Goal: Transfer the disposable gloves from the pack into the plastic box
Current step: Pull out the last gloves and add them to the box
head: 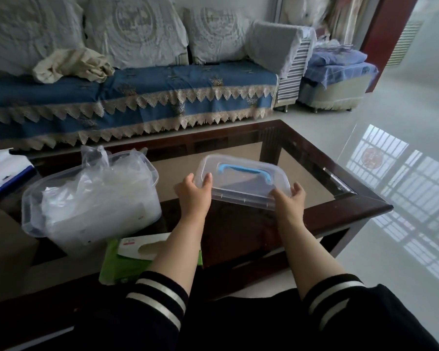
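Two hands hold one clear lid over the tabletop.

The left hand (193, 192) and right hand (290, 198) each have their grip clamped on an end of the transparent lid (241, 184) with its one blue handle (246, 171), raised above the glass tabletop (302, 158). One plastic box (91, 201) stands open to the left, stuffed with crumpled clear gloves (107, 188); their number cannot be told. One green glove pack (127, 259) lies just before it, partly hidden by the left forearm. A white-and-blue packet (3, 171) is cut off at the left edge.
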A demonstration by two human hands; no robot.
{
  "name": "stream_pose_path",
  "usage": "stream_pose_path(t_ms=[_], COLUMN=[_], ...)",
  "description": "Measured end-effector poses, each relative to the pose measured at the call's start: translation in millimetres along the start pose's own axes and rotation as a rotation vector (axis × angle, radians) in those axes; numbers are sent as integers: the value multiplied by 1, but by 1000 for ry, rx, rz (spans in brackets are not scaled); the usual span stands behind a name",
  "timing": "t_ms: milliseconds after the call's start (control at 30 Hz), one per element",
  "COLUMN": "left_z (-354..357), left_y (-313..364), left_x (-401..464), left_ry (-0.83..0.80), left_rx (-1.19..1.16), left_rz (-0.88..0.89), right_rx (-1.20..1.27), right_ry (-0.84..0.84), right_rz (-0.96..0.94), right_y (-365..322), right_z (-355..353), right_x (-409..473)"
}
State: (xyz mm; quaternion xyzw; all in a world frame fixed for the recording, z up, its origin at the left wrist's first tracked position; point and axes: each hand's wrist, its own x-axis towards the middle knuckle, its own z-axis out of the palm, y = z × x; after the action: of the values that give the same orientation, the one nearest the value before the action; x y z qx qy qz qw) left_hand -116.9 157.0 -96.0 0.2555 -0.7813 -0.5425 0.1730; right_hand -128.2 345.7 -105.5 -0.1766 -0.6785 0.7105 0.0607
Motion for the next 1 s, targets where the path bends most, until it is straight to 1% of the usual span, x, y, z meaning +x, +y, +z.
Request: stream_pose_path(t_ms=[100,167,233,267,333,400,467,534,567,700,834,900,1000], left_z=[-9,-29,-42,-54,-89,-125,-161,-193,-207,-243,-257,-257,-256], left_y=[13,27,45,53,62,64,57,43,36,12,-3,-5,-7], left_x=[-10,-21,-36,-40,-39,-31,-19,-8,-3,18,30,33,35], left_ry=[44,95,115,138,200,256,318,379,417,536,559,514,440], left_rx=[-252,-343,-333,-299,-242,-207,-223,-278,-291,-281,-296,-202,-59], left_rz=[-14,45,171,238,347,380,345,262,227,124,-29,-44,-58], right_rx=[211,320,336,339,329,292,232,142,95,-115,-363,-450,-486], right_ry=[-11,-32,-39,-76,-199,-349,-517,-666,-716,-825,-851,-840,-800], right_rz=[-109,-139,-173,-190,-210,-247,-287,-306,-302,-306,-428,-464,-422], right_y=[-18,-31,-45,-51,-61,-69,-74,-79,-82,-100,-115,-116,-104], right_z=[3,16,20,27,50,75,102,134,150,211,252,256,247], right_x=[-11,-22,-28,-33,-44,-53,-61,-67,-69,-76,-76,-71,-67])
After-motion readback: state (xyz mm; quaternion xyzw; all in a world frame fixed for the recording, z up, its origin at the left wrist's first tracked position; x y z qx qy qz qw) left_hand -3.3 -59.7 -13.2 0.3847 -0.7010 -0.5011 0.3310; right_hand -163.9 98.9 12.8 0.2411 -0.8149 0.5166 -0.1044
